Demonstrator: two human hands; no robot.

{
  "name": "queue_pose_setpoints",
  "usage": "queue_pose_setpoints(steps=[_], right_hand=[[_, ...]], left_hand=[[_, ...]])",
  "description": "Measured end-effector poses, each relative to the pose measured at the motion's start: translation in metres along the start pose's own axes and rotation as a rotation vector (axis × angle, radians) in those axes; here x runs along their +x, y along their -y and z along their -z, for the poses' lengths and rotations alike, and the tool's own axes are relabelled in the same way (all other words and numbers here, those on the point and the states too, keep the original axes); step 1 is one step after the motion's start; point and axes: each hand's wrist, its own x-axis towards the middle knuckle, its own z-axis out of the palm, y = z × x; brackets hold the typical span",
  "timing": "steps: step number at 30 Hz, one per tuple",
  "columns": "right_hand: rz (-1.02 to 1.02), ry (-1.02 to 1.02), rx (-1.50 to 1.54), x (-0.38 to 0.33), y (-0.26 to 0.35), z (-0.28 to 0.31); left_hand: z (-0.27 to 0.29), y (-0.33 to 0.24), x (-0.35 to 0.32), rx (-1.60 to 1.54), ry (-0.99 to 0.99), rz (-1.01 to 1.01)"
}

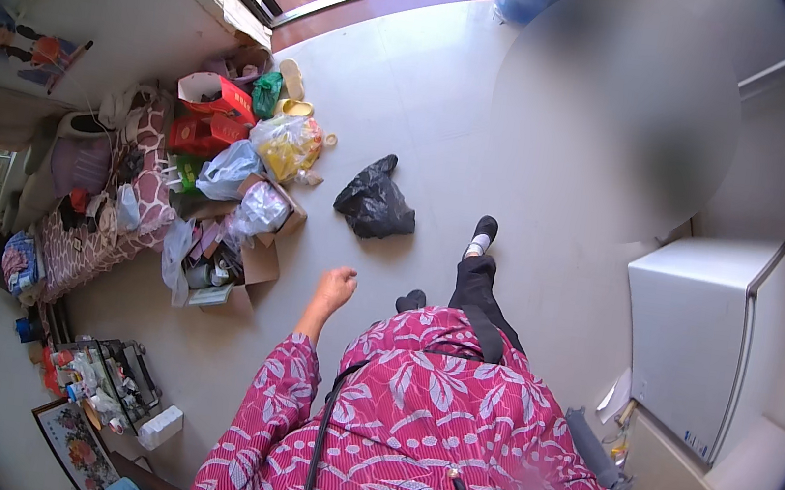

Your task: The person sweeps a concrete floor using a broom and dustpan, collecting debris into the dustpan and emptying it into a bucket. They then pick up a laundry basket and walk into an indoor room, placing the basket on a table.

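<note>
Head view shows the left hand hanging loosely curled and empty above the pale floor, nearest an open cardboard box of clutter. A black plastic bag lies just beyond; the right hand is out of sight.

The blouse is magenta with a pale leaf pattern; the trousers and shoes are black. Left of the black bag on the light grey floor lie a red box, a yellow bag and a green bag. Right of it stands a white cabinet.
</note>
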Motion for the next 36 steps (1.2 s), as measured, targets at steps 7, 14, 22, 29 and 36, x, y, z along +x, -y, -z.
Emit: queue_pose_setpoints(steps=[7,14,22,29,36], right_hand=[[-0.086,0.088,-0.008,0.082,0.215,0.114],[-0.120,-0.017,0.232,0.166,0.411,0.244],[-0.057,0.013,-0.092,0.295,0.571,0.282],[-0.032,0.065,-0.225,0.369,0.655,0.236],[0.011,0.101,-0.368,0.376,0.766,0.242]], left_hand=[[-0.025,-0.013,0.024,0.031,0.137,0.296],[-0.025,-0.079,0.085,-0.060,0.101,0.335],[0.011,-0.108,0.184,-0.073,-0.077,0.238],[0.119,-0.114,0.299,-0.009,0.033,0.477],[0.237,-0.146,0.469,0.005,-0.132,0.245]])
